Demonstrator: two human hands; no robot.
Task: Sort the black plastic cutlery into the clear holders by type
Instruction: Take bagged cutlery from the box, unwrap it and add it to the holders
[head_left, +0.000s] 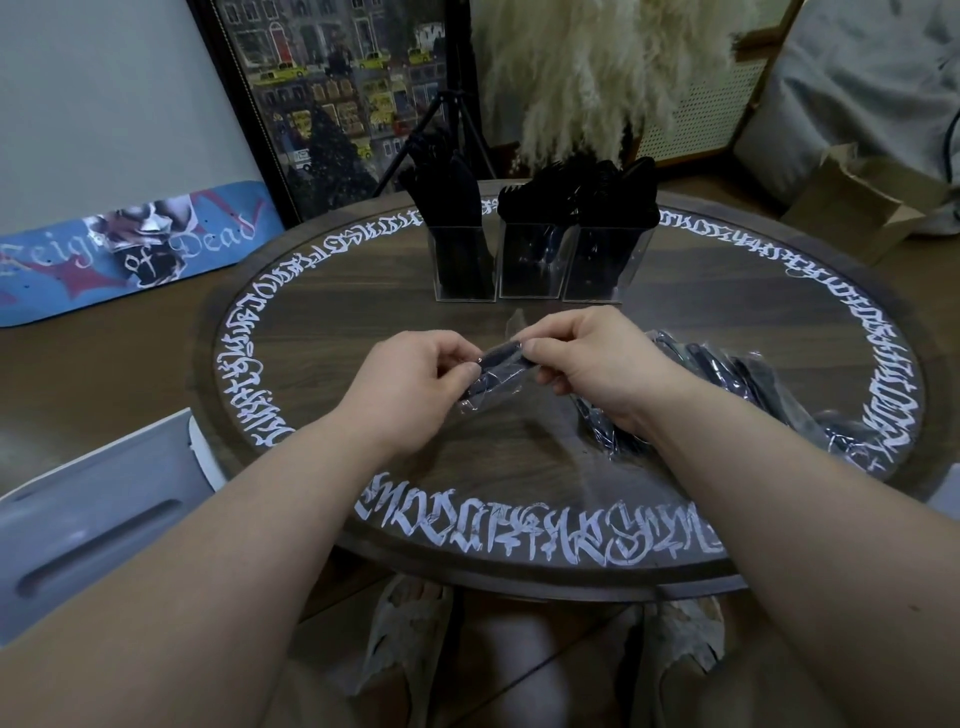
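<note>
Over the middle of the round table, my left hand (415, 382) and my right hand (592, 364) both pinch a clear plastic packet of black cutlery (496, 374). Three clear holders stand in a row at the far side. Black knives fill the left holder (462, 265). Forks stand in the middle holder (530, 262). The right holder (605, 265) carries more black cutlery, its type hard to tell. To the right of my right wrist lies a pile of wrapped cutlery packets (737, 395).
The dark round table (322, 322) carries white lettering round its rim. On the floor are a skateboard deck (119, 249) at the left, a cardboard box (862, 202) at the far right and a white stool (93, 519) by my left arm.
</note>
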